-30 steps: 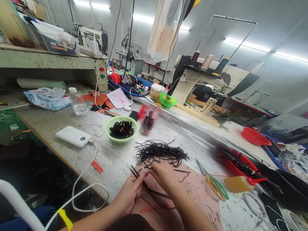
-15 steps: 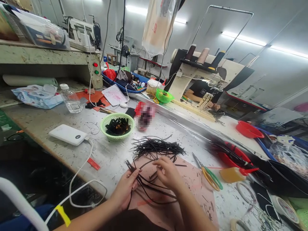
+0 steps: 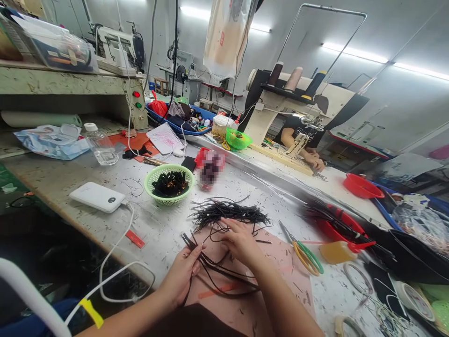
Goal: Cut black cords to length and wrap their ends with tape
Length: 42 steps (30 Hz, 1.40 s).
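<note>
- A bundle of black cords [image 3: 210, 267] is pinched in the closed left hand [image 3: 182, 274], near the worktop's front edge, over a pink mat [image 3: 280, 276].
- The right hand [image 3: 242, 241] is laid half-open on the cord pile [image 3: 228, 213]; whether any strand is gripped cannot be told.
- Green-handled scissors [image 3: 305, 252] are seen just right of the mat.

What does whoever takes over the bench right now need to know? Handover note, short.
Left hand: pinching a bundle of black cords by one end, over the pink mat.
Right hand: fingers on the loose cord pile just beyond the mat; grip unclear.
Nearby: scissors right of the mat, green basket of black pieces behind the pile.
Done: a few cords gathered in the left hand.
Left: most of the pile lies unsorted.
</note>
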Each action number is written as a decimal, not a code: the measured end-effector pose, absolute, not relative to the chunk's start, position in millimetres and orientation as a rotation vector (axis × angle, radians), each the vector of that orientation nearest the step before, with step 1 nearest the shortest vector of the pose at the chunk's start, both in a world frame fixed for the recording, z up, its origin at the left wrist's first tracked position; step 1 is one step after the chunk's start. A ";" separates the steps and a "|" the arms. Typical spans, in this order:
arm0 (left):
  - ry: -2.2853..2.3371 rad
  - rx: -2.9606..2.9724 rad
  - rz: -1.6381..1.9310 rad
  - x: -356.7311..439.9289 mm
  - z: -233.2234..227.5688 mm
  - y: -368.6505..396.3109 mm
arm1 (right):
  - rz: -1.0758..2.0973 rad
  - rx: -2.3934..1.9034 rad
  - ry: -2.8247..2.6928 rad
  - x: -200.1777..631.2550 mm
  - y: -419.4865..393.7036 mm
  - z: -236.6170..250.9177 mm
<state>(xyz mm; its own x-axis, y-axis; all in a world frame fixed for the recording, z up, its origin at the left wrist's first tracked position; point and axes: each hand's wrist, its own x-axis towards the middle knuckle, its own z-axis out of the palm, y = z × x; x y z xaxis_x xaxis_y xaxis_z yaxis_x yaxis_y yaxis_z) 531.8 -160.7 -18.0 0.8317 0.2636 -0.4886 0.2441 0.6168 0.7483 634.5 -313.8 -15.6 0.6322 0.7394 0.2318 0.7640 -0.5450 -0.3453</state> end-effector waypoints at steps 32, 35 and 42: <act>0.624 1.023 0.077 532.2 -22.3 -163.3 | -0.136 -2.426 -0.614 644.5 -283.5 -25.8; 0.611 1.040 0.064 532.6 -20.4 -163.6 | -0.240 -2.331 -0.698 627.2 -285.1 -25.8; 0.595 1.013 0.040 533.6 -20.7 -163.3 | -0.251 -2.230 -1.022 592.7 -291.6 -29.2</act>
